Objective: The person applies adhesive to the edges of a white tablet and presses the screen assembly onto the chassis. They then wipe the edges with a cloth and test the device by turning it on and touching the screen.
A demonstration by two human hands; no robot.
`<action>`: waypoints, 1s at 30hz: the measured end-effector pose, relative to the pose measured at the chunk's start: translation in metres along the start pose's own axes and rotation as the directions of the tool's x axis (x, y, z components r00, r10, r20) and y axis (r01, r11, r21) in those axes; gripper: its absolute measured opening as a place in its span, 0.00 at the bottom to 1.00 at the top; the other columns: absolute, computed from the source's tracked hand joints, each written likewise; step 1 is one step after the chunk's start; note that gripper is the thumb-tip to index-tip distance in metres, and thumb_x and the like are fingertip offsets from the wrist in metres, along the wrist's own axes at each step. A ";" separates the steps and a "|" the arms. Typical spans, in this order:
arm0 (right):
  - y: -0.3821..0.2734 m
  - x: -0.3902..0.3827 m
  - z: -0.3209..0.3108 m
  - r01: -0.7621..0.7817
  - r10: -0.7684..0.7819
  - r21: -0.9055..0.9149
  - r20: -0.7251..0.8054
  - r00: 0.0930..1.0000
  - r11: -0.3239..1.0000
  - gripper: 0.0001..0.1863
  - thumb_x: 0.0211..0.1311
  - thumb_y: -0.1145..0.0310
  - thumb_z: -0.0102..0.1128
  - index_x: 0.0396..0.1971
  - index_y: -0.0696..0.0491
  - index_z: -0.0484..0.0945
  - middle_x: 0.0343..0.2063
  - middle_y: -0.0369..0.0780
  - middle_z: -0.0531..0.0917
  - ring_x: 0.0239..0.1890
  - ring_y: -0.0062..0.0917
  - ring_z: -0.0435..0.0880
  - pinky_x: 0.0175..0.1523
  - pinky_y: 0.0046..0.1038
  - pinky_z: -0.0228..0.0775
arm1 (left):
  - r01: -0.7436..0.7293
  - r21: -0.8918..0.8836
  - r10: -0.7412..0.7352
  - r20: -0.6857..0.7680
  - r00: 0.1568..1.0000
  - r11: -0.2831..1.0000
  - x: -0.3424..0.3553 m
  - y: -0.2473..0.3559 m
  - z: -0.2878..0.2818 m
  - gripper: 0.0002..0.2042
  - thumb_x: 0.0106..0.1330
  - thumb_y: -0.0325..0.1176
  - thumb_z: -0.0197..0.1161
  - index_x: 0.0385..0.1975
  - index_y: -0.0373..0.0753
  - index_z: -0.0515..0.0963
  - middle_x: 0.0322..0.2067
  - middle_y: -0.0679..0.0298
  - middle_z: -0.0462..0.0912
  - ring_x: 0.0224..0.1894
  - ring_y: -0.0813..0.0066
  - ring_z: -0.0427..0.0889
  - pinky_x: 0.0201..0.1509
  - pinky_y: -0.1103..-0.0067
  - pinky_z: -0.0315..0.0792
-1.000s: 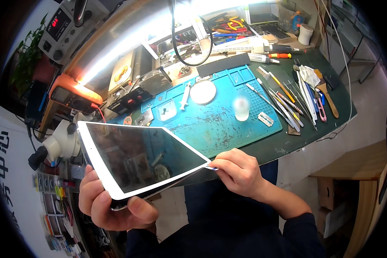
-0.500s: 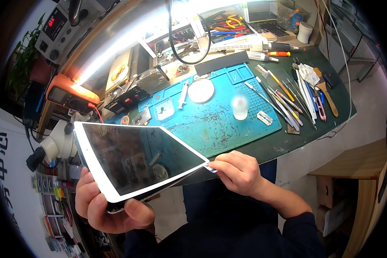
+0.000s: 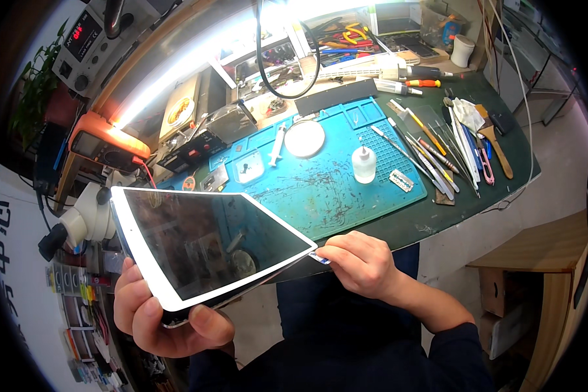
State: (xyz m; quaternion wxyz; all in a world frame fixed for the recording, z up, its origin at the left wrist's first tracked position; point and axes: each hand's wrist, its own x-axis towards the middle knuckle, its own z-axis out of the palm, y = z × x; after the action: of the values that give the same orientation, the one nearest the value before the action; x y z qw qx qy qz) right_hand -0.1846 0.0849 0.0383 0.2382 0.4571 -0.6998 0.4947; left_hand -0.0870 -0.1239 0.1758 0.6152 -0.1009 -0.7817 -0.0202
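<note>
Above a cluttered workbench point(image 3: 477, 215), left hand point(image 3: 160, 317) grips a white-framed, dark-screened tablet point(image 3: 206, 242); right hand point(image 3: 362, 264) pinches a small pick point(image 3: 320, 259).

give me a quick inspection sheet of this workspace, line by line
surface: dark green bench top with a scratched blue work mat on it
job's things: white-framed tablet with a dark screen, held tilted above the bench edge; small thin blue and white pick at its right corner
clutter: small white squeeze bottle, round white dish, razor blade, row of tweezers and metal hand tools
hands: left hand grips the tablet's lower edge; right hand pinches the pick
cables: thick black cable loop hanging above the mat
surroundings: orange multimeter, white microscope, wooden furniture
</note>
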 end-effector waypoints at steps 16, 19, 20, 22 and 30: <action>-0.003 0.002 -0.014 -0.044 0.070 -0.140 0.187 0.980 0.989 0.12 0.51 0.81 0.61 0.38 0.58 0.79 0.30 0.37 0.75 0.32 0.28 0.77 0.34 0.28 0.74 | 0.036 0.026 -0.039 0.090 0.995 0.999 0.004 0.007 -0.007 0.19 0.66 0.44 0.58 0.50 0.38 0.70 0.42 0.57 0.72 0.46 0.61 0.77 0.61 0.57 0.73; -0.004 0.004 -0.014 -0.045 0.072 -0.138 0.197 0.978 0.989 0.13 0.50 0.81 0.61 0.38 0.58 0.79 0.31 0.38 0.76 0.32 0.29 0.77 0.34 0.29 0.74 | 0.032 0.030 -0.036 0.121 0.992 0.999 0.004 0.005 -0.014 0.18 0.66 0.43 0.58 0.49 0.38 0.69 0.43 0.57 0.72 0.47 0.60 0.77 0.61 0.56 0.72; -0.004 0.004 -0.016 -0.072 0.095 -0.128 0.191 0.977 0.989 0.13 0.50 0.82 0.62 0.38 0.58 0.79 0.31 0.38 0.78 0.32 0.30 0.78 0.35 0.29 0.74 | 0.036 0.021 -0.038 0.123 0.992 0.999 0.003 0.005 -0.012 0.18 0.66 0.43 0.58 0.49 0.38 0.69 0.44 0.57 0.71 0.47 0.60 0.77 0.62 0.56 0.72; -0.002 0.006 -0.021 -0.120 0.137 -0.100 0.183 0.974 0.988 0.14 0.48 0.84 0.65 0.37 0.57 0.80 0.32 0.39 0.80 0.30 0.32 0.79 0.35 0.30 0.74 | 0.045 0.012 -0.046 0.129 0.991 0.999 0.002 0.005 -0.011 0.18 0.65 0.42 0.57 0.49 0.38 0.69 0.44 0.57 0.71 0.48 0.59 0.77 0.62 0.55 0.72; -0.002 0.002 -0.012 -0.093 0.091 0.017 0.095 0.991 0.996 0.13 0.51 0.83 0.65 0.39 0.56 0.81 0.34 0.38 0.82 0.32 0.32 0.81 0.36 0.30 0.76 | 0.031 0.058 -0.039 0.144 0.989 0.998 0.002 0.007 -0.016 0.20 0.66 0.43 0.57 0.51 0.37 0.69 0.46 0.55 0.72 0.49 0.57 0.77 0.63 0.54 0.71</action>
State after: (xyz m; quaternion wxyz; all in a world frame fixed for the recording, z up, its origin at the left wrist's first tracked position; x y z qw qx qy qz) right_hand -0.1848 0.0950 0.0457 0.1770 0.4495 -0.7253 0.4904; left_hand -0.0707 -0.1196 0.1809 0.5589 -0.0712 -0.8262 -0.0019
